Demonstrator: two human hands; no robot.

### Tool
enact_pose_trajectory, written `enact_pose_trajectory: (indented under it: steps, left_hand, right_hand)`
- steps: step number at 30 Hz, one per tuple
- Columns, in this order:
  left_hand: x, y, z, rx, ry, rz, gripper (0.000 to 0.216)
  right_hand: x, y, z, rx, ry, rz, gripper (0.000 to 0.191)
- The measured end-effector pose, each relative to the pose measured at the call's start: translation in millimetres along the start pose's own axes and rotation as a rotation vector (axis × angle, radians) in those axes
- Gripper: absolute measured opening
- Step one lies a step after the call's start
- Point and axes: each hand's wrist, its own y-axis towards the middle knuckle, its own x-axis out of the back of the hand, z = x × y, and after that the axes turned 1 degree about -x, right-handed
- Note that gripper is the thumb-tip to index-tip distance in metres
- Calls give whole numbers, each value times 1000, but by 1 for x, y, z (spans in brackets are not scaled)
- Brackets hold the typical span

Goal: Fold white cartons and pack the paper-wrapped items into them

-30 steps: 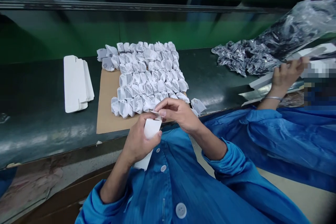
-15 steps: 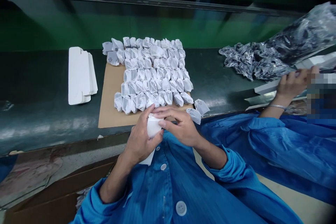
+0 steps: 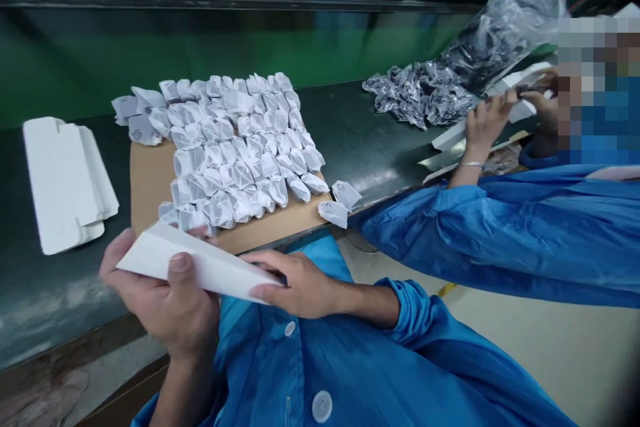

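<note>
A flat white carton [image 3: 200, 265] is held level in front of my chest by both hands. My left hand [image 3: 160, 297] grips its left end, thumb on top. My right hand [image 3: 295, 283] pinches its right end with closed fingers. Just beyond, a brown cardboard sheet [image 3: 150, 177] lies on the dark green belt and carries several rows of small white wrapped packets [image 3: 235, 147]. Two loose packets [image 3: 340, 203] lie at the belt's near edge.
A stack of flat white carton blanks [image 3: 65, 180] lies at the left of the belt [image 3: 360, 147]. To the right, a co-worker in a blue coat [image 3: 500, 227] handles a white carton beside a heap of clear plastic bags [image 3: 440, 80].
The white carton was upright and being closed at its top; it now lies level, stretched between both hands. My view has swung to the right, and my left hand has moved left.
</note>
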Motion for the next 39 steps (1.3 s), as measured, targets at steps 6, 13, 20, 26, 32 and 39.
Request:
enact_pose_trajectory:
  steps: [6, 13, 20, 26, 32, 39]
  left_hand:
    - [17, -4, -6, -660, 443, 595, 68]
    - [19, -38, 13, -330, 405, 767, 42]
    - [8, -68, 22, 102, 76, 755, 44]
    - [7, -66, 33, 274, -10, 750, 56]
    - [-27, -41, 20, 0, -81, 980, 50]
    - [-78, -20, -9, -536, 556, 1177, 45]
  right_hand:
    - [42, -4, 1, 81, -243, 195, 33]
    - [85, -30, -11, -311, -966, -396, 36]
    - [67, -22, -35, -132, -1147, -231, 32]
    - [61, -7, -40, -96, -1048, -238, 49]
    - [98, -18, -41, 8, -678, -315, 45]
    - [121, -19, -45, -176, -941, -182, 53]
